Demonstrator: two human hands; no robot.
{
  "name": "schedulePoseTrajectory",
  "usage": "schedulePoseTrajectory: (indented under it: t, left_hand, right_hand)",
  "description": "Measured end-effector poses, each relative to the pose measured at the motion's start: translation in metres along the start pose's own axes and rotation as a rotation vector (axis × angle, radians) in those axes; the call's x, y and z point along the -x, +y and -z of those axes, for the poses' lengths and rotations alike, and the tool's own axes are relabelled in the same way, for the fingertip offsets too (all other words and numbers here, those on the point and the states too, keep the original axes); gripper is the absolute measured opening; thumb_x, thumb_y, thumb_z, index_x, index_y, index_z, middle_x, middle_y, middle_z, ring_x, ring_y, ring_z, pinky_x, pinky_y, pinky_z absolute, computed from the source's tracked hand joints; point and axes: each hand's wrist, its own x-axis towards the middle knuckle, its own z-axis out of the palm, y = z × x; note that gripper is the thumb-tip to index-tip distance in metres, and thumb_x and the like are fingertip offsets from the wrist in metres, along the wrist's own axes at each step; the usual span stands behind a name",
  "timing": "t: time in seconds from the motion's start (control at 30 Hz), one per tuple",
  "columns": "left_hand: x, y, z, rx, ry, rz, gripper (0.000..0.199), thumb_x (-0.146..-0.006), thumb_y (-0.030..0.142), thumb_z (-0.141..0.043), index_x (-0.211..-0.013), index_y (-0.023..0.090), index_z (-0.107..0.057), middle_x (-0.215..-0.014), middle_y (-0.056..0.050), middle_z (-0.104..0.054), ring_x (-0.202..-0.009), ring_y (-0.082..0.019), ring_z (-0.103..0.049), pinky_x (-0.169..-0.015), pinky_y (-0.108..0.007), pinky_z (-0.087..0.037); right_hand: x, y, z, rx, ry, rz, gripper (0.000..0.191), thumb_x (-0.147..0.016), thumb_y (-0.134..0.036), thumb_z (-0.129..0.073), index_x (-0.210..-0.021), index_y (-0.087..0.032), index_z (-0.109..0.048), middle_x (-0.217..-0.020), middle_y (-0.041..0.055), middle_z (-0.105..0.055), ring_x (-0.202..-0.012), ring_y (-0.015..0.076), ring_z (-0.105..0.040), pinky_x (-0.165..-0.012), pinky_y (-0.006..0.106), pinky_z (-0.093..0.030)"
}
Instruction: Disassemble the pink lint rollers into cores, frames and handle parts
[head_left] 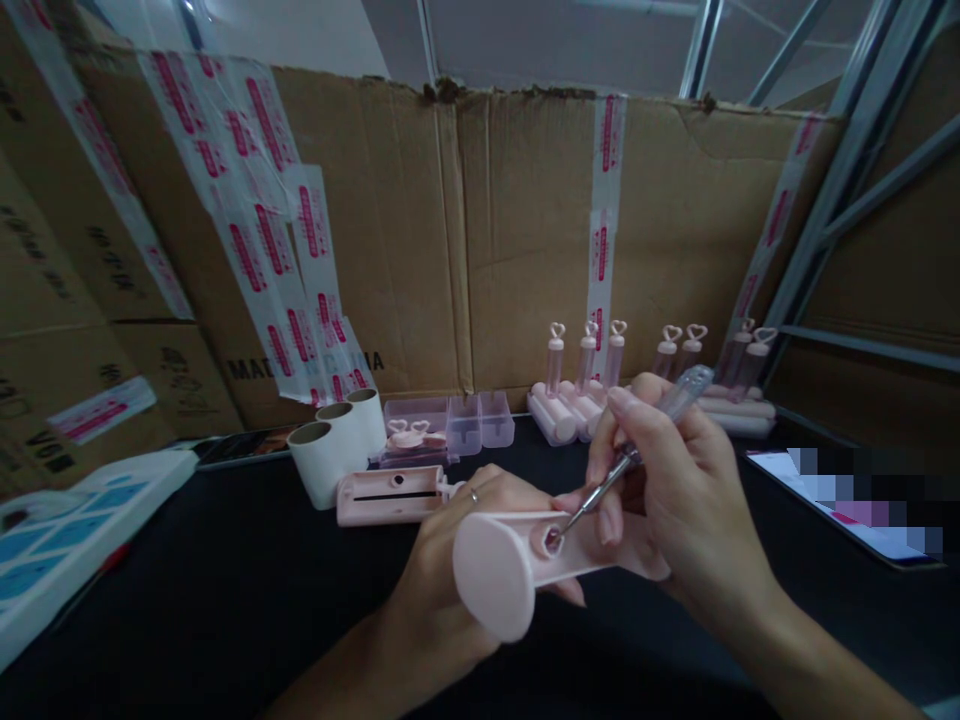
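My left hand [442,560] is wrapped round a pale pink plastic housing [495,575] with a flat rounded end. In my right hand [675,480] is a screwdriver [600,490] with a clear handle and thin metal shaft. Its tip sits in a round hole on the housing, where something small and dark pink shows. Fingers of my right hand also reach close to the housing's far end. Behind my left hand lies another pink housing part [390,497] with a long slot.
White tubes [315,460] and a clear compartment box [480,420] stand behind. Several pink pieces with heart-shaped tops [555,400] line the cardboard wall [390,230]. A phone [847,510] lies at right, a white tray with blue compartments [82,540] at left.
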Motion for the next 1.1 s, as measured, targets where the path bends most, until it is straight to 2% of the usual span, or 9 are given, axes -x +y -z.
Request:
schedulePoseTrajectory:
  t: [0.2,0.4,0.5,0.67,0.83,1.1]
  left_hand:
    - [-0.004,0.004,0.0,0.04,0.046,-0.013,0.018,-0.095,0.029,-0.069,-0.08,0.021,-0.074,-0.084,-0.002,-0.074,-0.081,-0.018,-0.067,-0.077,-0.03,-0.049]
    - [-0.001,0.002,0.004,0.007,-0.067,0.005,0.013,-0.096,0.016,-0.06,-0.098,0.022,-0.072,-0.092,-0.002,-0.076,-0.085,-0.019,-0.067,-0.082,-0.033,-0.048]
    - [0.001,0.0,0.003,0.01,-0.06,-0.001,0.013,-0.093,0.013,-0.063,-0.093,0.022,-0.073,-0.092,-0.002,-0.075,-0.085,-0.019,-0.067,-0.082,-0.033,-0.048]
    - [-0.003,0.003,0.002,0.003,-0.024,0.019,0.007,-0.092,0.019,-0.067,-0.094,0.021,-0.073,-0.089,-0.002,-0.073,-0.083,-0.019,-0.067,-0.078,-0.031,-0.049]
    - [-0.007,0.01,0.004,-0.035,-0.056,0.013,0.021,-0.092,0.011,-0.058,-0.083,0.021,-0.073,-0.085,-0.002,-0.072,-0.082,-0.017,-0.067,-0.078,-0.031,-0.049]
    - [-0.009,0.009,0.005,-0.012,-0.063,-0.007,0.021,-0.095,0.017,-0.059,-0.08,0.019,-0.074,-0.086,-0.003,-0.072,-0.082,-0.017,-0.066,-0.078,-0.03,-0.048]
  right_hand:
    - [-0.003,0.0,0.001,0.014,-0.013,-0.047,0.036,-0.097,-0.041,-0.062,-0.07,-0.022,-0.05,-0.054,-0.0066,-0.063,-0.029,0.0076,-0.054,-0.03,0.016,-0.043]
    - [-0.005,0.002,0.002,0.029,-0.025,-0.076,0.035,-0.095,-0.038,-0.064,-0.068,-0.021,-0.05,-0.053,-0.0062,-0.064,-0.028,0.0075,-0.054,-0.03,0.015,-0.041]
    - [-0.005,0.004,0.003,0.033,-0.037,-0.073,0.034,-0.095,-0.037,-0.064,-0.069,-0.021,-0.05,-0.052,-0.0067,-0.064,-0.029,0.0074,-0.054,-0.031,0.014,-0.042]
    - [-0.006,0.005,0.003,0.046,-0.058,-0.082,0.033,-0.097,-0.035,-0.062,-0.07,-0.021,-0.051,-0.046,-0.008,-0.059,-0.029,0.0074,-0.053,-0.033,0.014,-0.042]
    - [-0.007,0.006,0.004,0.066,-0.071,-0.1,0.033,-0.097,-0.036,-0.061,-0.069,-0.021,-0.052,-0.05,-0.0072,-0.06,-0.03,0.007,-0.054,-0.036,0.016,-0.047]
    - [-0.009,0.006,0.003,0.068,-0.08,-0.111,0.033,-0.096,-0.037,-0.063,-0.07,-0.02,-0.05,-0.051,-0.0071,-0.06,-0.03,0.0063,-0.054,-0.032,0.013,-0.036]
